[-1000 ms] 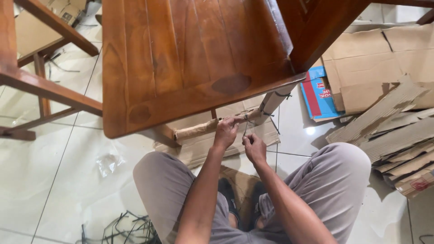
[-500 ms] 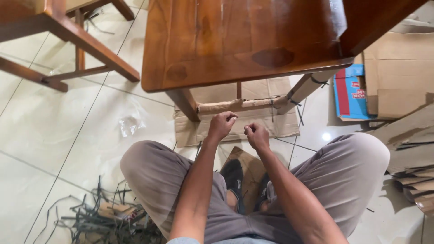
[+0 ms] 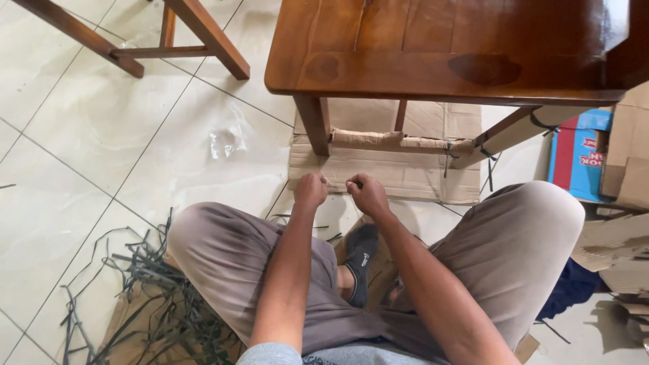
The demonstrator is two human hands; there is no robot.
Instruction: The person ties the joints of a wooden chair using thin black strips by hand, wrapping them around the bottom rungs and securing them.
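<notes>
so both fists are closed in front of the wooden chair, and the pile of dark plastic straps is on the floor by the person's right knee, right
Not quite. The head view shows the pile of dark plastic straps on the floor by the person's left knee, not the right. The rest holds: the left hand and right hand are both closed into fists in front of the wooden chair.

tangle of dark plastic straps [image 3: 145, 297] on the tile floor [image 3: 81, 162], crumpled clear plastic wrap [image 3: 226, 140], blue-red box [image 3: 581, 159] at right edge
</notes>
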